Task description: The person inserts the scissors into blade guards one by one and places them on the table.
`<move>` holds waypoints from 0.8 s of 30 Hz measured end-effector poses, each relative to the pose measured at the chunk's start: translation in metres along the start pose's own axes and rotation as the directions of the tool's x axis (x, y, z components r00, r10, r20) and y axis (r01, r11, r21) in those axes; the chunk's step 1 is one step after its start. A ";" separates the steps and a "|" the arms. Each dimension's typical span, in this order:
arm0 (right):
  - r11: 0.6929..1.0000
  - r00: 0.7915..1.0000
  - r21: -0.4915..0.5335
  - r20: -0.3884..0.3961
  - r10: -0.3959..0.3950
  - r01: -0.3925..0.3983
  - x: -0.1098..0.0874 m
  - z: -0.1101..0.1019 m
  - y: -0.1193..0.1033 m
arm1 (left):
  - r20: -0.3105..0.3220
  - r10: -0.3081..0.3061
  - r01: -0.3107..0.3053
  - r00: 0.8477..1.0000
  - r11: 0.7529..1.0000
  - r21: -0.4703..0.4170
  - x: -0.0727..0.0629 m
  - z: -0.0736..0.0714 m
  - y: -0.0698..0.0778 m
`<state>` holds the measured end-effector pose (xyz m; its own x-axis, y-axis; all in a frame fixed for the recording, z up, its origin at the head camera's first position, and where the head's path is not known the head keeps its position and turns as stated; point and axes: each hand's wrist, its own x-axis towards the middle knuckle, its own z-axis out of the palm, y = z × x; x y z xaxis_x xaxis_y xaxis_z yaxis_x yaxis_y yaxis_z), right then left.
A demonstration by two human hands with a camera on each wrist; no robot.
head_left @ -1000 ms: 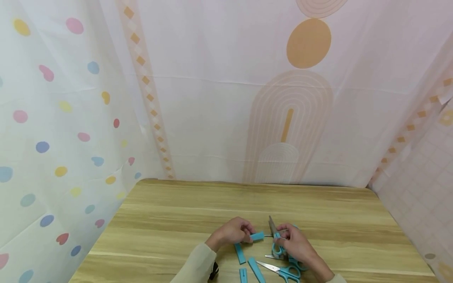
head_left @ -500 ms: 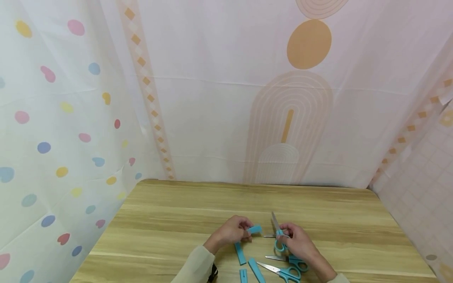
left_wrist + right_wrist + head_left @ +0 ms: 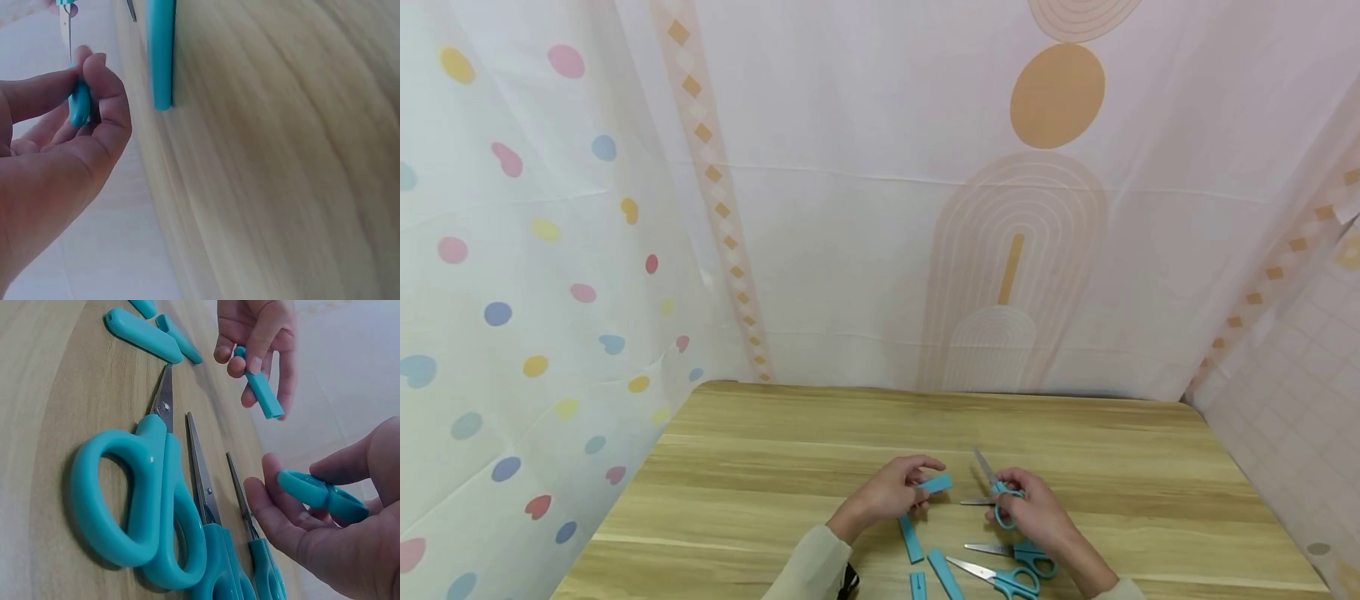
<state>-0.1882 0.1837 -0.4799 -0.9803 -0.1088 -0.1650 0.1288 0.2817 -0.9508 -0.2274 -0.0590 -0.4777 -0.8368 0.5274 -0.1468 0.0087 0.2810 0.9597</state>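
Observation:
In the head view my left hand (image 3: 887, 490) pinches a teal scissors cover (image 3: 937, 483) between thumb and fingers. The cover's open end faces right in the right wrist view. My right hand (image 3: 1033, 507) grips a pair of teal-handled scissors (image 3: 985, 463) by the handles, blades pointing up and left, away from the body. Its handle loops (image 3: 312, 490) sit between thumb and fingers in the right wrist view. A gap separates the cover from the blade tip. Below the hands lie teal scissors (image 3: 125, 494), a second pair (image 3: 215, 556) and a third pair (image 3: 265, 572), partly hidden by the right hand in the head view.
Three more teal covers lie on the wooden table (image 3: 775, 467): one beneath the left hand (image 3: 911, 540), one slanting beside it (image 3: 944, 575), and a short-looking one (image 3: 917, 587) at the frame's bottom. A patterned curtain (image 3: 842, 250) hangs behind the table.
My left hand has lifted the cover slightly up and left, its index finger straighter. The right hand has shifted a little right with the scissors, whose blades tilt further left.

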 end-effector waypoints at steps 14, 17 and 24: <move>0.995 1.000 0.096 0.010 0.014 -0.015 0.004 0.001 -0.004 | -0.004 0.018 -0.018 1.000 0.998 0.064 -0.003 -0.005 -0.001; 0.994 1.000 0.105 0.013 0.006 -0.007 0.005 -0.001 -0.004 | -0.022 0.026 -0.023 0.999 0.994 0.103 -0.004 -0.006 0.000; 0.995 0.999 0.103 0.028 -0.017 0.014 0.005 -0.005 -0.007 | -0.029 0.051 -0.046 0.998 0.989 0.138 -0.007 -0.008 0.001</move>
<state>-0.1944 0.1857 -0.4730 -0.9778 -0.1402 -0.1560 0.1296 0.1810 -0.9749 -0.2256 -0.0688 -0.4740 -0.8511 0.5171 -0.0909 0.1227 0.3641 0.9232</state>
